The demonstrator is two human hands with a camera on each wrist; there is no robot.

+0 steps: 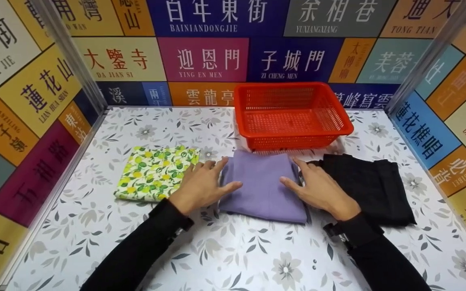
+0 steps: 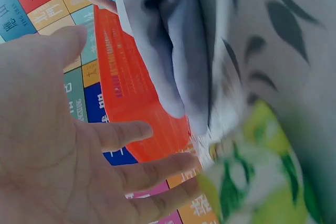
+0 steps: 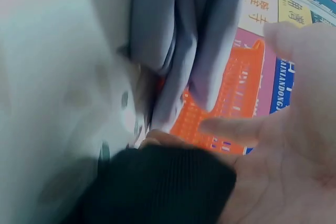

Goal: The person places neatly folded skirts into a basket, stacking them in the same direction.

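A folded purple cloth [image 1: 263, 190] lies on the table between both hands, its stacked layers visible edge-on in the left wrist view. My left hand [image 1: 200, 184] is at its left side, fingers spread and mostly straight, the back fingers over the edge of a folded lemon-print cloth [image 1: 146, 171]. At the purple cloth's right side is my right hand [image 1: 324, 192], with thumb and index finger extended at its edge. Beyond that hand lies a folded black cloth [image 1: 372, 190]. In the right wrist view, black fabric covers part of the right fingers [image 3: 231, 129].
A red plastic basket [image 1: 293, 141] stands behind the purple cloth, near the back wall. The table [image 1: 233, 258] has a white floral covering. Panels with printed place names [image 1: 206, 60] enclose the back, left and right sides.
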